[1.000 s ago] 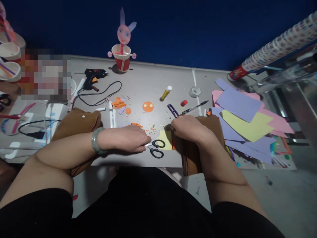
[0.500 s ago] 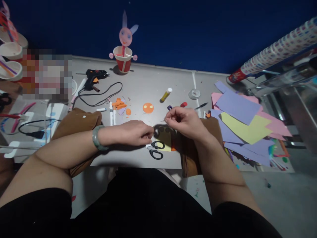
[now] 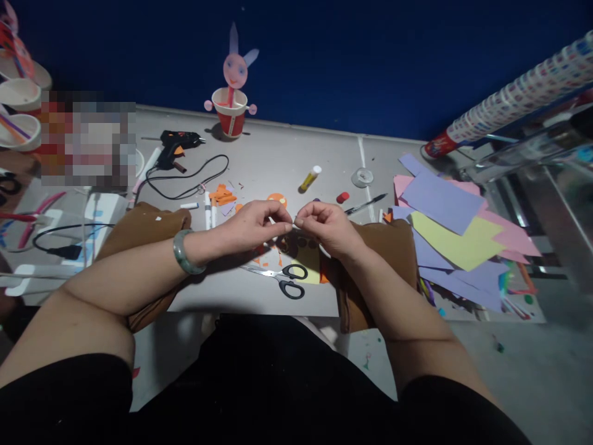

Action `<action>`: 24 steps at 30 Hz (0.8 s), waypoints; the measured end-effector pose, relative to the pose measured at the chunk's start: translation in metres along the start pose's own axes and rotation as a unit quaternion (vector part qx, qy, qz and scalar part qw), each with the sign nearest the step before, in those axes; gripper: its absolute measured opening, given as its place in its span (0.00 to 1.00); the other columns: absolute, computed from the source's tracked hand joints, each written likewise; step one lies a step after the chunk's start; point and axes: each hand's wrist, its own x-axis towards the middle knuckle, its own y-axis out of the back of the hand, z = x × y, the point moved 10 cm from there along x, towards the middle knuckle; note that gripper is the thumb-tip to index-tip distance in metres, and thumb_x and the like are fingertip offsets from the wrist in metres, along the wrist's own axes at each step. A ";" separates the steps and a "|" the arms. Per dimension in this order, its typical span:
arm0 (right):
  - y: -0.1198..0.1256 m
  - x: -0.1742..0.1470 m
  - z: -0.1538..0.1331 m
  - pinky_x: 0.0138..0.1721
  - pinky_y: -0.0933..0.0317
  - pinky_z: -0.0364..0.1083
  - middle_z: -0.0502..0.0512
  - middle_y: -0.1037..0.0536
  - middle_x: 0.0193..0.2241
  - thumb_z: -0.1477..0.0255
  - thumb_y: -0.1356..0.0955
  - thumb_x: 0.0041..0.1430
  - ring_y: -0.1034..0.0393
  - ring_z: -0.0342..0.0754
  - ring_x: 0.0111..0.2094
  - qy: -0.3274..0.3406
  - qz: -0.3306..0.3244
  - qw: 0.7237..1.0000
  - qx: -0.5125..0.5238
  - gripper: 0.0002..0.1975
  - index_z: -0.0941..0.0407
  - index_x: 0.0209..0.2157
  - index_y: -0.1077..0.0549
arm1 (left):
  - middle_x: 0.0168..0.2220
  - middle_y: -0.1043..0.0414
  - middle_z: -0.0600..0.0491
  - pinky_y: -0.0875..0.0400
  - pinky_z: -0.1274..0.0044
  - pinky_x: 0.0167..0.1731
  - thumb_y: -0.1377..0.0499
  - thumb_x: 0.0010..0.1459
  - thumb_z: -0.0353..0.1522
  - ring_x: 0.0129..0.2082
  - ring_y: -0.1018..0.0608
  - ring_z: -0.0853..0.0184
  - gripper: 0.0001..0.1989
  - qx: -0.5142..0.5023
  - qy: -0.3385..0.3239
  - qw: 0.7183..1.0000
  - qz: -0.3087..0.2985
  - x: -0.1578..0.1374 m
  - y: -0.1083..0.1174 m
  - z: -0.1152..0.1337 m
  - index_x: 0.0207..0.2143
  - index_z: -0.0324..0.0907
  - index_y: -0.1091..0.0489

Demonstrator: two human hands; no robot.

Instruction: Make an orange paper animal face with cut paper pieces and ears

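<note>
A: What do we find nearest, at the bottom of the frame?

B: We see dark clothing [image 3: 259,383], then two bare forearms reaching inward over folded brown cloths [image 3: 384,247]. A greenish bangle [image 3: 186,252] circles the left wrist.

A: And at the centre?

B: We meet black-handled scissors [image 3: 276,273] first, lying on the table, with yellow paper [image 3: 311,267] partly shadowed beside them. Just above, the left hand [image 3: 250,230] and right hand [image 3: 334,231] come tip to tip. Each pinches with thumb and forefinger at a tiny pale scrap [image 3: 294,224] between them, too small for us to identify.

A: What lies beyond the hands?

B: We see an orange disc [image 3: 277,198], partly hidden by the left hand. Right of centre are a red cap [image 3: 343,197], a pen [image 3: 365,204] and a glue stick [image 3: 309,179]; coloured paper [image 3: 442,198] is heaped at the frame's right.

A: And farthest?

B: We find a black glue gun [image 3: 172,148] at upper left, and a red-and-white cup [image 3: 230,120] holding a pink long-eared figure [image 3: 235,71], before a dark blue wall [image 3: 347,62].
</note>
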 end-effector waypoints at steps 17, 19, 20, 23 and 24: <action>-0.005 0.000 -0.001 0.18 0.58 0.41 0.40 0.38 0.13 0.57 0.25 0.51 0.51 0.36 0.15 0.005 -0.013 1.000 0.022 0.16 0.55 0.28 0.28 | 0.26 0.25 0.54 0.36 0.81 0.23 0.40 0.62 0.30 0.20 0.31 0.77 0.09 -0.109 0.098 0.989 -0.010 0.000 -0.002 -0.009 0.28 0.37 0.29; -0.008 -0.001 -0.002 0.19 0.58 0.41 0.40 0.38 0.14 0.58 0.24 0.51 0.51 0.36 0.15 0.010 -0.021 1.000 0.015 0.16 0.55 0.28 0.28 | 0.26 0.26 0.54 0.36 0.81 0.23 0.41 0.62 0.31 0.20 0.30 0.77 0.09 -0.096 0.094 0.991 -0.016 0.000 -0.003 -0.009 0.28 0.37 0.29; -0.009 -0.001 -0.003 0.19 0.57 0.41 0.40 0.38 0.14 0.58 0.24 0.51 0.51 0.36 0.16 0.013 -0.023 1.000 0.013 0.16 0.55 0.28 0.29 | 0.26 0.26 0.54 0.36 0.81 0.23 0.41 0.62 0.31 0.20 0.30 0.76 0.09 -0.093 0.093 0.991 -0.018 0.000 -0.003 -0.009 0.29 0.37 0.29; -0.009 -0.001 -0.004 0.19 0.57 0.41 0.40 0.38 0.14 0.59 0.24 0.51 0.50 0.36 0.16 0.020 -0.024 0.999 0.009 0.16 0.55 0.28 0.29 | 0.26 0.26 0.54 0.36 0.81 0.23 0.41 0.62 0.31 0.21 0.30 0.76 0.08 -0.095 0.090 0.991 -0.012 0.001 -0.002 -0.011 0.29 0.37 0.29; -0.009 -0.001 -0.004 0.19 0.57 0.41 0.40 0.39 0.14 0.59 0.25 0.52 0.51 0.36 0.16 0.020 -0.024 0.999 0.007 0.16 0.55 0.28 0.30 | 0.26 0.26 0.54 0.36 0.80 0.23 0.42 0.62 0.31 0.21 0.30 0.76 0.08 -0.096 0.088 0.991 -0.008 0.001 -0.002 -0.011 0.29 0.37 0.29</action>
